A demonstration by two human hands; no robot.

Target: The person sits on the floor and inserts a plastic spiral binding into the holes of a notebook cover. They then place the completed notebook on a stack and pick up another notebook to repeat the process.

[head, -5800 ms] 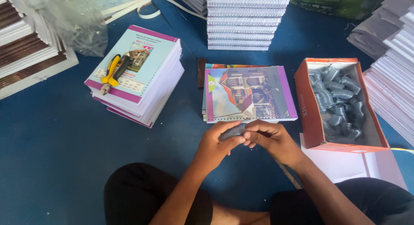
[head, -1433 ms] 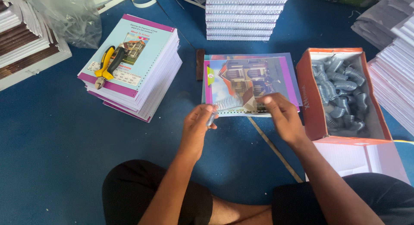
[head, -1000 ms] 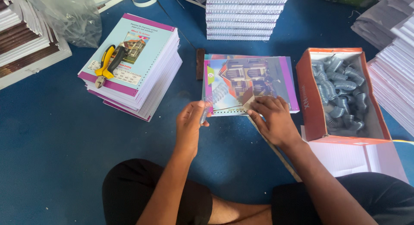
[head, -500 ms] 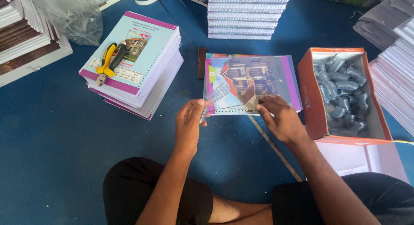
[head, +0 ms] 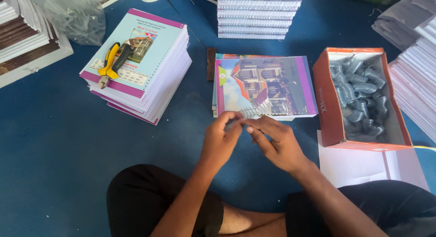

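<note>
A booklet with a colourful house cover (head: 265, 84) lies on the blue floor in front of me. A grey wire spiral (head: 251, 112) sits along its near punched edge. My left hand (head: 221, 139) and my right hand (head: 274, 144) meet just in front of that edge, fingertips pinched together on the spiral's left end. The part of the spiral under my fingers is hidden.
An orange cardboard box (head: 324, 100) holding several grey spirals (head: 363, 94) stands to the right. Yellow-handled pliers (head: 111, 64) lie on a stack of booklets (head: 150, 78) at left. More bound stacks (head: 261, 14) are behind, white sheets (head: 359, 166) near my right knee.
My hands, earlier spread along the booklet's near edge, have come together at its near left. The view has shifted slightly; the booklet itself has stayed put.
</note>
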